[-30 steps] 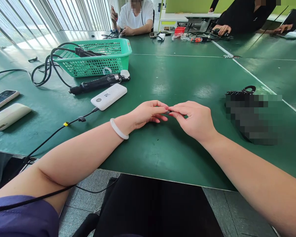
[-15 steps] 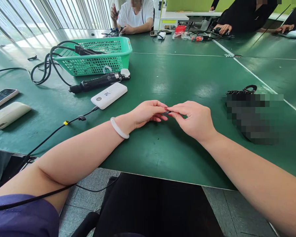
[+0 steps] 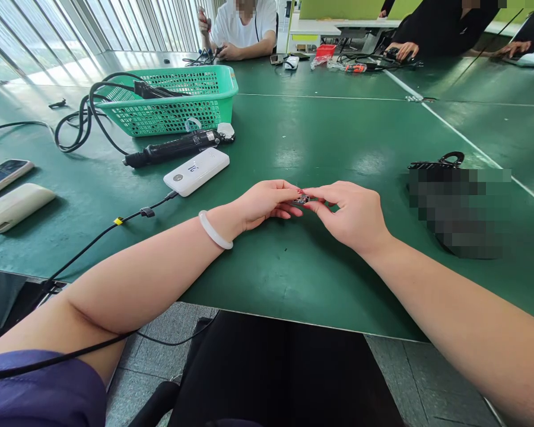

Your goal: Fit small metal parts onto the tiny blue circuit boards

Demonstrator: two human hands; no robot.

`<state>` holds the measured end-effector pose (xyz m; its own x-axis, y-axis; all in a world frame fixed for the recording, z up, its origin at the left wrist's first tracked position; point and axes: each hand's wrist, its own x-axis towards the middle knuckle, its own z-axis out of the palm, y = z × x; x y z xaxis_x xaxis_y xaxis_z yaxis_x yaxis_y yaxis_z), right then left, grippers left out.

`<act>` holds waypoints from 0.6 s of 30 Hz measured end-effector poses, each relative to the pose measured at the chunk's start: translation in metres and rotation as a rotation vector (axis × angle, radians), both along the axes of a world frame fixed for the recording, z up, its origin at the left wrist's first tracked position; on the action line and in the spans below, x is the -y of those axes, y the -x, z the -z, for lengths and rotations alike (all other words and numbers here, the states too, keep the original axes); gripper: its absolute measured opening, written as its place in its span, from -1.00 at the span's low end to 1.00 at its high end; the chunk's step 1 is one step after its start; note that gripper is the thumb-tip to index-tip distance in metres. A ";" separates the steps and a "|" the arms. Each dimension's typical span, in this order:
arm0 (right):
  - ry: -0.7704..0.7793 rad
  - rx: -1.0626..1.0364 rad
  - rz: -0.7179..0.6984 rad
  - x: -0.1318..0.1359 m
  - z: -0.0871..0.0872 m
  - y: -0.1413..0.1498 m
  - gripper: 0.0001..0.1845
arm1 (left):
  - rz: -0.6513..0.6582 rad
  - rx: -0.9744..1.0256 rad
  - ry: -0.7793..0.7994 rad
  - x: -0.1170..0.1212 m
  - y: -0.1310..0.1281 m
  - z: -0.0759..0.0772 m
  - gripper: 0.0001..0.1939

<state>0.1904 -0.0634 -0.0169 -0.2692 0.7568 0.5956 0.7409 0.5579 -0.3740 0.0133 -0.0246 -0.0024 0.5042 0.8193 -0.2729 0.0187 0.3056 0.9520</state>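
Note:
Over the green table, my left hand (image 3: 269, 203) and my right hand (image 3: 349, 210) meet at their fingertips. Pinched between them is a small dark patterned piece (image 3: 301, 200) with light markings; it is too small for me to name its kind. The thumb and fingers of each hand press on it from opposite sides. The lower fingers of my left hand extend beneath it. A white bangle circles my left wrist.
Left of my hands lie a white power bank (image 3: 196, 172) with a cable, a black electric screwdriver (image 3: 178, 147) and a green basket (image 3: 169, 101). Two phone-like items lie far left. A black hair claw clip (image 3: 436, 161) lies right, partly blurred. Two people sit across the table.
The small piece has turned between my fingers, and more of its patterned face shows now. Both hands have stayed almost in place.

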 end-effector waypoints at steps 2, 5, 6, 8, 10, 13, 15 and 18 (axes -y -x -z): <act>0.042 -0.017 0.024 -0.001 0.000 0.000 -0.76 | 0.003 0.010 0.001 0.000 0.000 0.001 -0.79; 0.090 -0.061 0.025 -0.004 0.002 -0.001 -0.71 | -0.015 0.022 -0.012 0.000 0.000 0.001 -0.61; 0.101 -0.077 0.021 -0.005 0.003 -0.002 -0.69 | -0.024 0.020 -0.014 0.000 0.000 0.001 -0.55; 0.124 -0.097 0.020 -0.008 0.005 -0.003 -0.66 | -0.037 0.014 -0.009 0.000 0.000 0.001 -0.47; 0.148 -0.102 0.025 -0.011 0.006 -0.005 -0.63 | -0.045 0.008 0.005 0.000 0.000 0.000 -0.42; 0.173 -0.105 0.033 -0.014 0.007 -0.005 -0.61 | -0.058 0.004 0.025 0.000 0.000 0.000 -0.38; 0.180 -0.106 0.034 -0.015 0.007 -0.005 -0.61 | -0.060 0.005 0.035 -0.001 0.000 0.000 -0.37; 0.185 -0.104 0.031 -0.015 0.008 -0.005 -0.62 | -0.056 0.013 0.046 -0.002 0.001 0.001 -0.38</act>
<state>0.1949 -0.0484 -0.0247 -0.1885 0.8628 0.4692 0.7087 0.4502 -0.5431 0.0123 -0.0224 -0.0037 0.4617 0.8330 -0.3048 -0.0123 0.3496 0.9368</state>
